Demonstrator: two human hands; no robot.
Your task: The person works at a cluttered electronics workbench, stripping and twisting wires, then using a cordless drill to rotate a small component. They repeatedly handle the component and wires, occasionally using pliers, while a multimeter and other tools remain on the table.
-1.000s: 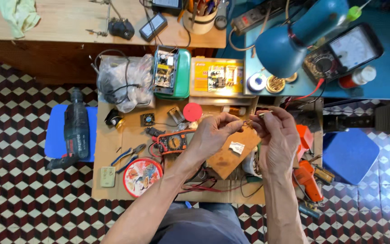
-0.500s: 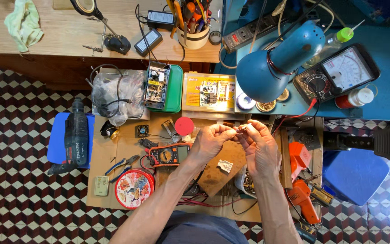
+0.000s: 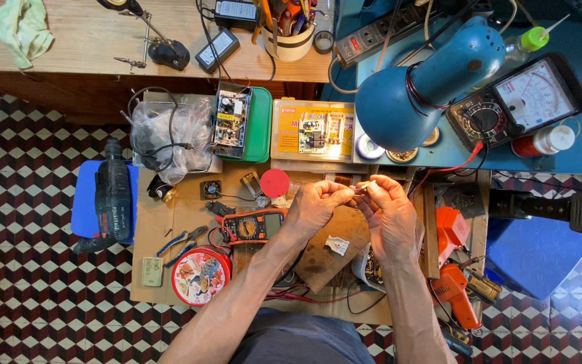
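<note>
Centre of frame: left hand (image 3: 314, 205) and right hand (image 3: 391, 214), fingers pinched closed on a small pale slender component (image 3: 364, 187), its long axis tilted up to the right, above the cluttered counter (image 3: 163, 216).

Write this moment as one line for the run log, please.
left hand: pinching small pale part | right hand: pinching same part | below: brown board | lamp above
</note>
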